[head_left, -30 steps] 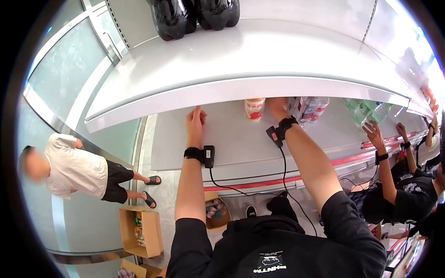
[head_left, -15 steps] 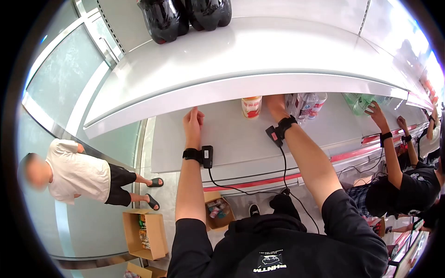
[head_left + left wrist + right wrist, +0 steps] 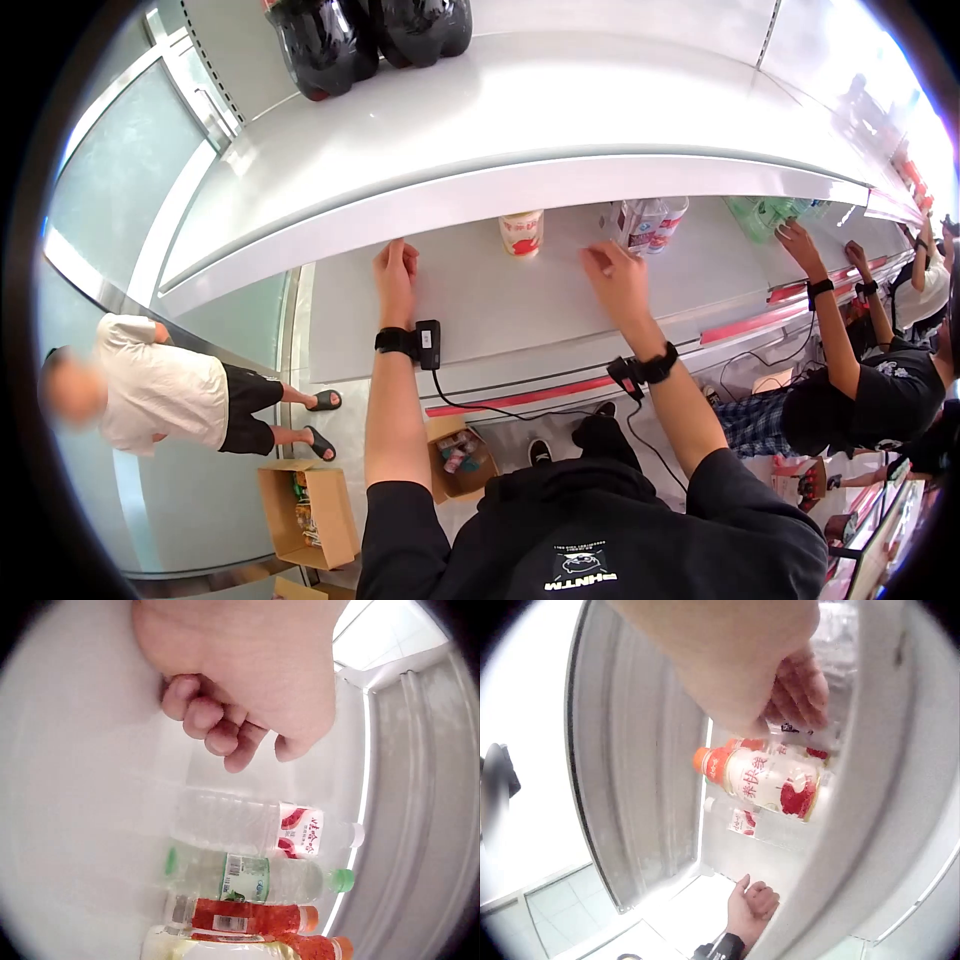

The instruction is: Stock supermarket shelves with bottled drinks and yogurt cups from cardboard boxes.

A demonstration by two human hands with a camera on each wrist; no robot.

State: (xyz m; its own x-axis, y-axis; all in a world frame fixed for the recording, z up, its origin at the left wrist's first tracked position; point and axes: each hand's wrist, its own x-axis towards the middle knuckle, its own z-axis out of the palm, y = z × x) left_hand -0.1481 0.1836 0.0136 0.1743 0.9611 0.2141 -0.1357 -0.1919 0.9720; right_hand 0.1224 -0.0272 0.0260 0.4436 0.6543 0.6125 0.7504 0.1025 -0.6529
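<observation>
Head view: left hand (image 3: 396, 282) and right hand (image 3: 615, 278) both at the lower shelf (image 3: 465, 300), below the front lip of the upper shelf (image 3: 560, 100). Left: fingers loosely curled, nothing in grip, fingertips near the lip. Right: fingers relaxed and slightly bent, nothing in grip. Can't tell if either one touches the shelf surface.

White-and-red drink bottle (image 3: 522, 234) stands on the lower shelf between the hands, nearer the right; its top is hidden by the lip. Right wrist view shows its orange cap. Clear bottles (image 3: 648, 226) stand just beyond the right hand, partly behind the lip.

Left wrist view: clear bottle with a pink-and-white label (image 3: 298, 829), then green-capped bottle (image 3: 262, 879), then red bottle with an orange cap (image 3: 251, 918), lined up side by side.

Rest: dark bottles (image 3: 325, 45) on the upper shelf, green bottles (image 3: 758, 216) further right with another person's hand (image 3: 802, 248) at them. Person in a white T-shirt (image 3: 165, 380) at left, cardboard box (image 3: 335, 515) on the floor nearby.
</observation>
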